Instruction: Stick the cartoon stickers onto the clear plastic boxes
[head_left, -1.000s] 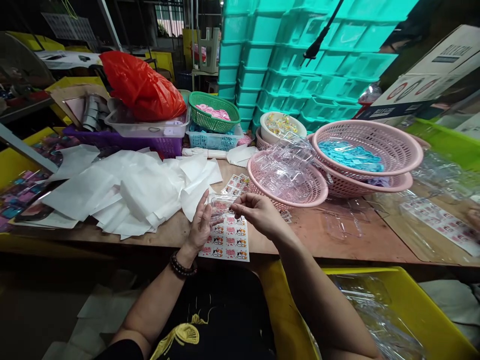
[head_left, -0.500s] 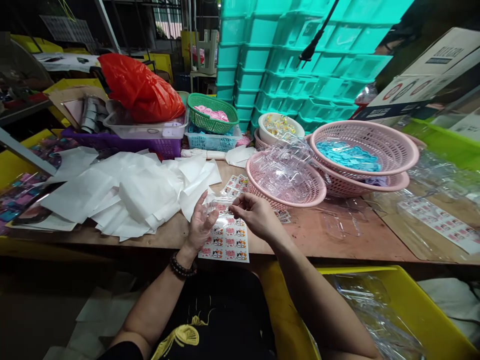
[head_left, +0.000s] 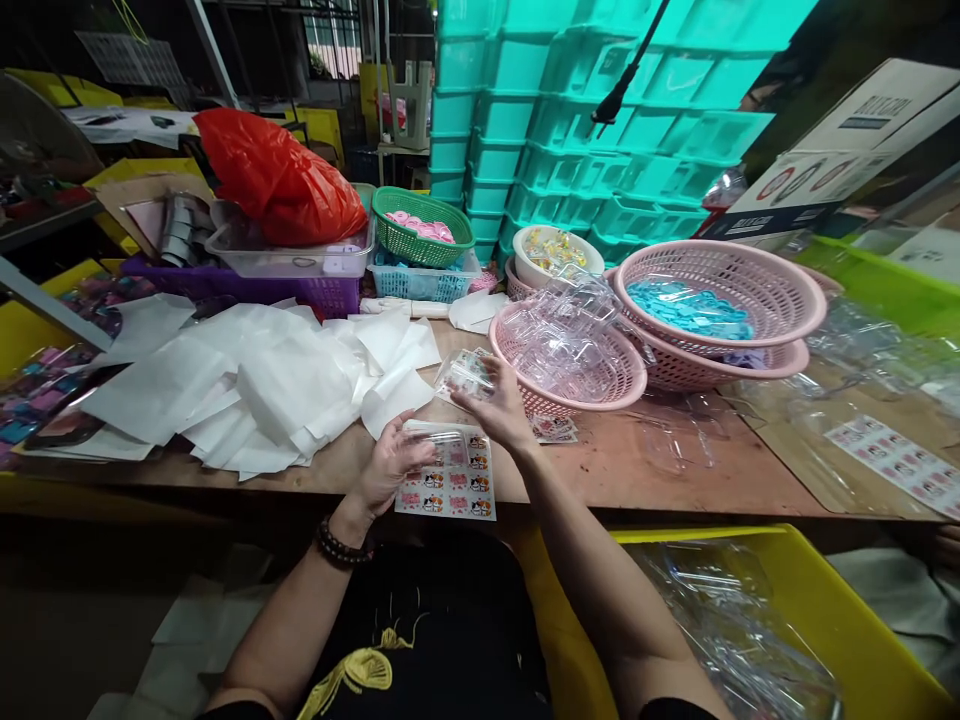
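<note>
My left hand (head_left: 391, 462) has its fingers bent round the edge of a clear plastic piece (head_left: 448, 438), held low over a sticker sheet (head_left: 452, 497). The sheet carries rows of cartoon cats and pink lettering and lies at the table's front edge. My right hand (head_left: 496, 408) is open, fingers spread, above the table between the sheet and a pink basket (head_left: 611, 390). Just beyond its fingertips, a shiny clear plastic piece (head_left: 463, 374) lies over more printed stickers. Whether the right fingers touch it, I cannot tell.
White backing papers (head_left: 292, 390) are heaped on the left. Clear plastic parts (head_left: 559, 335) fill the near pink basket; another basket (head_left: 795, 315) holds blue pieces. Teal crates (head_left: 570, 130) stand stacked behind. A yellow bin (head_left: 847, 600) of clear plastic sits below the table edge.
My hands have moved apart. The right one has gone forward and its pinched fingers have spread; the left has dropped slightly. Clear plastic now shows over the stickers at the back.
</note>
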